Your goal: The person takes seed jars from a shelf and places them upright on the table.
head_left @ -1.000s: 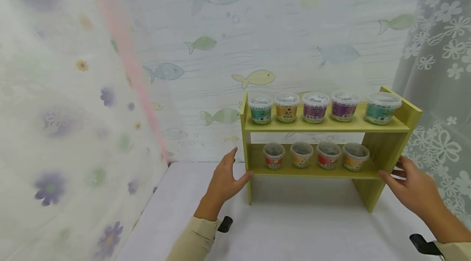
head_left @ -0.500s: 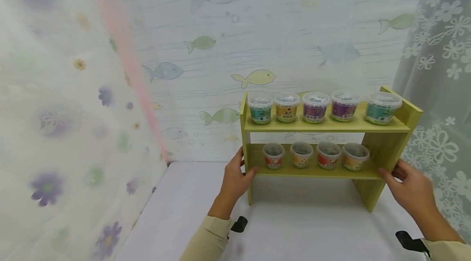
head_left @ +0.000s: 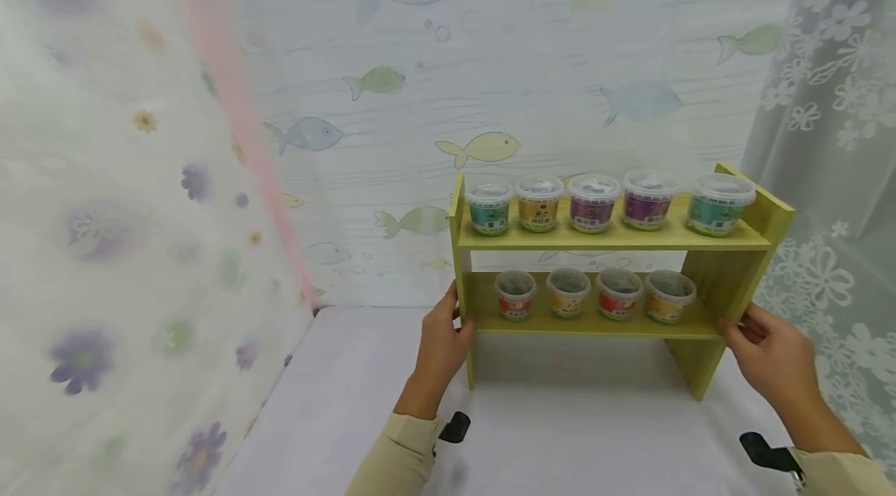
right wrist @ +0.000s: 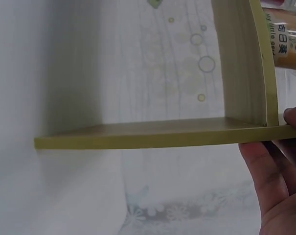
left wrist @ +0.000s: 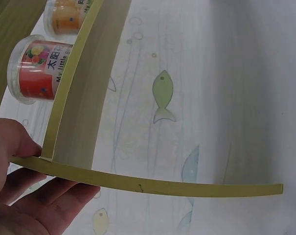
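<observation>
I count one rack (head_left: 742, 270), two shelves (head_left: 609, 245), five upper cups (head_left: 592, 204), four lower cups (head_left: 568, 298); my hands (head_left: 442, 337), two.

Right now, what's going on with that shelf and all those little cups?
A person is gripping a yellow-green two-tier shelf by its side panels, the left hand on one end and the right hand on the other. It stands upright on the white tabletop. Five lidded plastic cups line the upper tier, and four smaller-looking labelled cups, red and orange, sit in a row below.
</observation>
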{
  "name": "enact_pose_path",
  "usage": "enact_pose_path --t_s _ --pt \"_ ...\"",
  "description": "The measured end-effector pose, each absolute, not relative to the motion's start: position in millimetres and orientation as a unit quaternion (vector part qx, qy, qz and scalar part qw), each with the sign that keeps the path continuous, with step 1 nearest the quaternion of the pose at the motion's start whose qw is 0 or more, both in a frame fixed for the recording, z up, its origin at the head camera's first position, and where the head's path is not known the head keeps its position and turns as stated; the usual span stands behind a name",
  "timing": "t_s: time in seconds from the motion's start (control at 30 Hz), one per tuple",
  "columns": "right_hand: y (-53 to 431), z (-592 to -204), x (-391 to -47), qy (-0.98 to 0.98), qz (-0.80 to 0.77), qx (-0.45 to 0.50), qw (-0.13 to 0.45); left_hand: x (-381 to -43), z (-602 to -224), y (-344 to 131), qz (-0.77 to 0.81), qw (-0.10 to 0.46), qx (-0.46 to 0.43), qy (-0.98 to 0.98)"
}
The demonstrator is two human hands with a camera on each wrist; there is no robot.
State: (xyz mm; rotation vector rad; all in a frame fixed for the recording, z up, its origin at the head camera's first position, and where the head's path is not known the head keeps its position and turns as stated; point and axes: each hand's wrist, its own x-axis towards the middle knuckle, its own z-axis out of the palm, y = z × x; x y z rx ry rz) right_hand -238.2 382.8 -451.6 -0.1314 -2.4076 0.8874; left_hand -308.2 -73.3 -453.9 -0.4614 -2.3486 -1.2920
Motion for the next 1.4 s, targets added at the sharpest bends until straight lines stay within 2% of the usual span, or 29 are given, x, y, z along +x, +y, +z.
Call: enact_pose_path --t_s 0.2,0.8,1.2,1.4 --pt "392.3 -454.1 -238.2 -0.89 0.34 -0.037 0.302 -306.9 -454.3 -64.4 -0.459 0.22 -0.159 -0.846" --pt "400.2 -459.2 -240.5 -0.888 0.349 -0.024 0.299 -311.3 -457.2 -63.0 -0.448 0.216 -0.131 -0.858" --pt "397.5 -464.6 -245.1 -0.874 0.366 0.013 0.319 -308.6 -458.1 -71.5 -0.437 0.219 -0.116 -0.865" --pt "378.5 -466.9 -248.5 -0.87 0.375 0.022 0.319 -307.2 -458.1 -92.7 -0.437 0.226 -0.111 -0.864"
